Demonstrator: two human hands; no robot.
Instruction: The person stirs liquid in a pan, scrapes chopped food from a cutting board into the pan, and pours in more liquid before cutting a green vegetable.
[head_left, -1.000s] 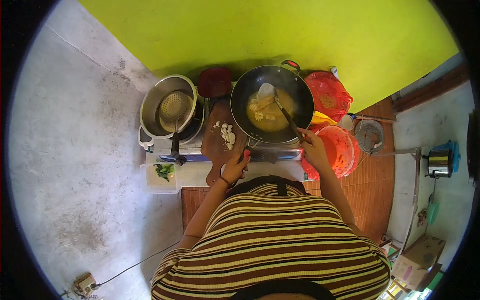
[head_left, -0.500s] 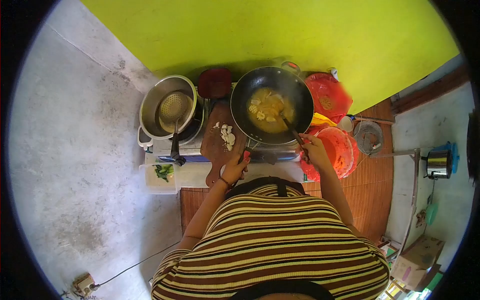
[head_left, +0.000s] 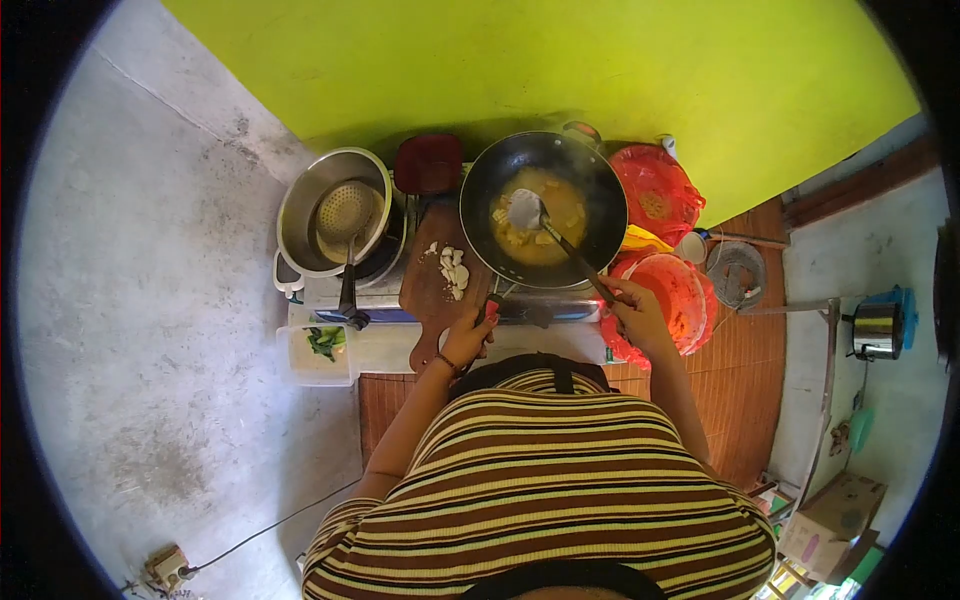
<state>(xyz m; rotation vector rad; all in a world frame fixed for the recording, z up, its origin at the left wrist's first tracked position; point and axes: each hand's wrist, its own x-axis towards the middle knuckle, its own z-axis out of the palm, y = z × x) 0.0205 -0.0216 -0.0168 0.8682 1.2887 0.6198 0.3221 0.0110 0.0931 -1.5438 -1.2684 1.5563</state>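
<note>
Lime-green wall and bare concrete floor frame a low stove [head_left: 440, 305], where I see the black wok [head_left: 543, 208] of yellow broth and pale pieces on the right burner. My right hand [head_left: 636, 312] is closed around the dark handle of a spatula [head_left: 545, 227] whose blade lies in the broth, while my left hand [head_left: 468, 338] grips a red-ended wok handle by the stove's front edge. Left of the wok sits a wooden cutting board [head_left: 432, 290] with sliced garlic [head_left: 453, 270], then a steel pot [head_left: 332, 212] holding a strainer; red plastic bowls [head_left: 672, 290] sit to the right.
</note>
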